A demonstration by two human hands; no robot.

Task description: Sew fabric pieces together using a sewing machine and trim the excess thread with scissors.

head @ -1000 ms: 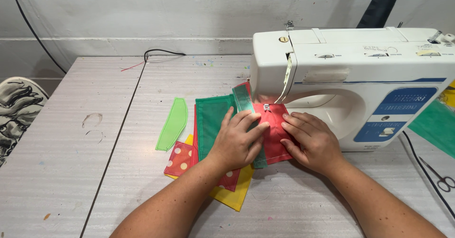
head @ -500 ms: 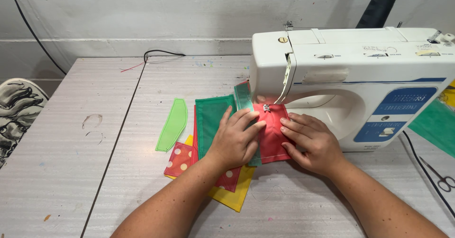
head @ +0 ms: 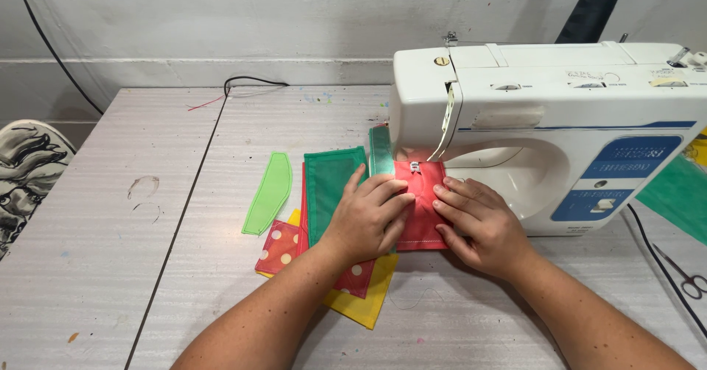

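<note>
Red fabric (head: 421, 208) under presser foot, left hand (head: 366, 219) and right hand (head: 477, 226) flat, holding nothing, bare table (head: 110, 267) leftward.

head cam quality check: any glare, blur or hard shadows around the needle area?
Head view: sharp overall, no motion blur on the left hand or right hand. Light is even and soft; only faint shadows under the hands. A warm glow falls on the red fabric under the sewing machine, probably its own lamp. No blown-out glare on the white body. Table edges slant slightly, with no marked wide-angle bowing.

Blue label panel (head: 615, 178) on sewing machine (head: 560, 90) front, right; possibly stitch chart.
</note>
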